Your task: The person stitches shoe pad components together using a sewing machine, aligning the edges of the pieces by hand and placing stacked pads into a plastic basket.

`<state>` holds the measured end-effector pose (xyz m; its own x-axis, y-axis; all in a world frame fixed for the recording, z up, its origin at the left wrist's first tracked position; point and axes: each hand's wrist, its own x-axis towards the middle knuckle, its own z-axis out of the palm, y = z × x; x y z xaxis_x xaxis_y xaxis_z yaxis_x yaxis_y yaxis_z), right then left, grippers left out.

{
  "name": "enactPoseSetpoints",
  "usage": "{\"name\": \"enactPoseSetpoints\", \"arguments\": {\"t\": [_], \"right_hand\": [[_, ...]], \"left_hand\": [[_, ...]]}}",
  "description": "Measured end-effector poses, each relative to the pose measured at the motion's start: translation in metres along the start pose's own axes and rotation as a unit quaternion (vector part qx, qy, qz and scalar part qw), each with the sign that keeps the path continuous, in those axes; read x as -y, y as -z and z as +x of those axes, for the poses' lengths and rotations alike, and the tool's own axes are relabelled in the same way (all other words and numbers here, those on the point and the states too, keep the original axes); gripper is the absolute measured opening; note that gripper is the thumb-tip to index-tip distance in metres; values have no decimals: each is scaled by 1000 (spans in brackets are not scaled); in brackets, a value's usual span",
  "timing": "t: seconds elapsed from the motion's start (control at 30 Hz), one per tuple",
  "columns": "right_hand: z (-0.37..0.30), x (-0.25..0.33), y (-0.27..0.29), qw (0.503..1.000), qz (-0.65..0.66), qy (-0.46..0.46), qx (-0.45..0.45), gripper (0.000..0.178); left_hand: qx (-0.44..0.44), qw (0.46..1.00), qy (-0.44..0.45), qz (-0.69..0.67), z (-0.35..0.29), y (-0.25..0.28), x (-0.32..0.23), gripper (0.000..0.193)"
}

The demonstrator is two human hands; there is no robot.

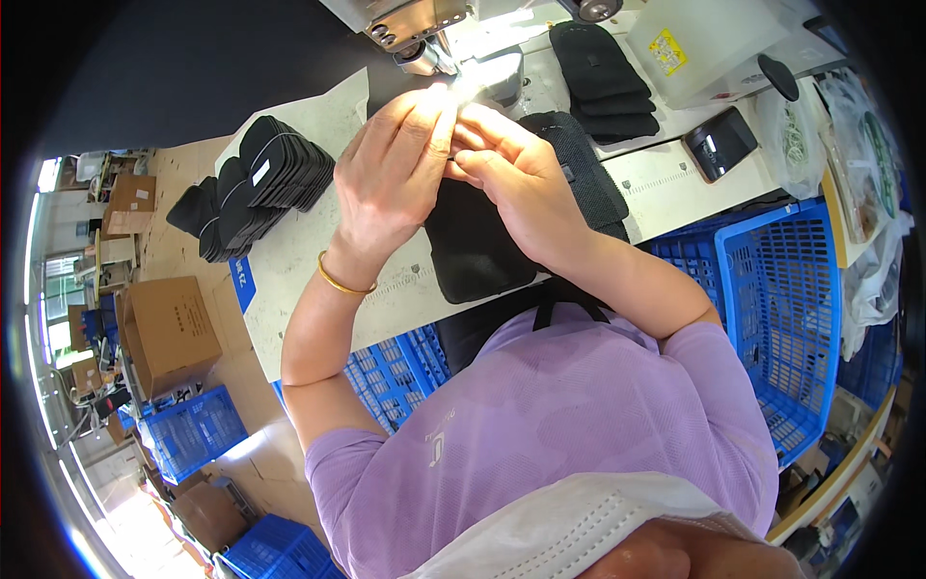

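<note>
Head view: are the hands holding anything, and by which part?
It cannot be told: left hand and right hand are close together in glare, near a black piece, hiding any grip.

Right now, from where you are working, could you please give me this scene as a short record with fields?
Left hand: raised close to the sewing machine; glare hides what it may hold
Right hand: fingers curled, close beside the left one; grip unclear
Nearest piece: black fabric piece on the white table, at its near edge
Table, left: banded black bundles
Table, right: stacked black pieces; dark phone-like device
Beyond table, right: blue basket
Far left: brown cardboard box
</note>
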<state>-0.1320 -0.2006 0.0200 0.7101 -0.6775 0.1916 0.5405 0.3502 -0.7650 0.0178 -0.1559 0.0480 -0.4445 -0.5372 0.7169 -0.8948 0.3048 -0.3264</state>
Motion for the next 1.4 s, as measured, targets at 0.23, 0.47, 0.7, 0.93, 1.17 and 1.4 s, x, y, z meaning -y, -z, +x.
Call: {"name": "enactPoseSetpoints", "arguments": {"t": [0.23, 0.47, 0.7, 0.93, 1.17, 1.4], "right_hand": [[0, -6, -6, 999, 24, 12, -33, 48], [-1, 3, -6, 1000, 9, -12, -23, 52], [-5, 7, -5, 999, -21, -21, -28, 49], [-5, 4, 1, 1000, 5, -10, -22, 46], [-6, 2, 11, 999, -42, -18, -8, 41], [-8, 5, 14, 994, -106, -9, 18, 31]], "left_hand": [[-18, 999, 8, 33, 7, -9, 2, 28], [-16, 998, 43, 47, 12, -13, -5, 22], [-18, 997, 62, 53, 14, -14, -11, 23], [-14, 996, 88, 20, 10, -17, -9, 26], [-11, 996, 90, -26, -7, -1, 26, 41], [27, 993, 84, -80, 10, 14, -19, 39]]}}
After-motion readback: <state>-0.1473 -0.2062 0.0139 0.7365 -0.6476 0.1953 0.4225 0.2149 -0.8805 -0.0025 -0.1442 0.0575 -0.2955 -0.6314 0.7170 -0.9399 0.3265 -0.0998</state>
